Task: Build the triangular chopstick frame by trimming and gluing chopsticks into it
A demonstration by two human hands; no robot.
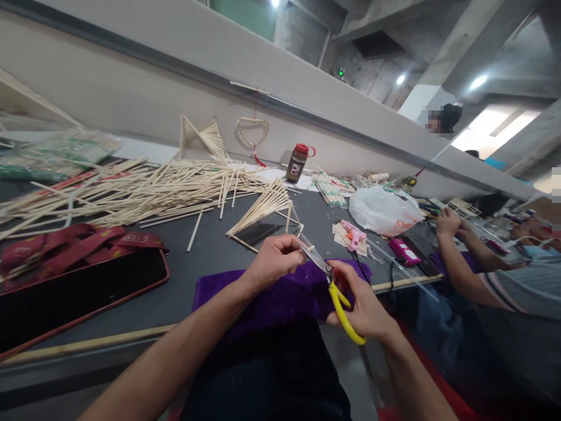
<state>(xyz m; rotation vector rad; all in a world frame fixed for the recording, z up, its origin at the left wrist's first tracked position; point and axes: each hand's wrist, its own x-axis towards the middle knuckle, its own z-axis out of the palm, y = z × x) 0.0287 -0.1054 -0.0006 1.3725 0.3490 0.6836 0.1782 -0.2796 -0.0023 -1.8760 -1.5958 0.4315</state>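
Note:
My right hand [362, 301] is closed around a pair of scissors [342, 316] with yellow handles, their blades pointing up and to the left. Close by, my left hand [276, 260] pinches a small pale wooden stick [311, 248], whose short end shows at the scissor blades. Most of that stick is hidden by the fingers. Both hands are above a purple cloth [219, 289] at the table's front edge. Just behind my left hand stands a twisted frame of wooden sticks [263, 207].
Loose wooden sticks [131, 190] are heaped at the left, behind a phone [87, 295] and a red lanyard [87, 245]. A bottle [297, 164], a plastic bag [381, 207] and a pink glue gun [354, 235] lie farther back. A co-worker's arms [460, 263] are at the right.

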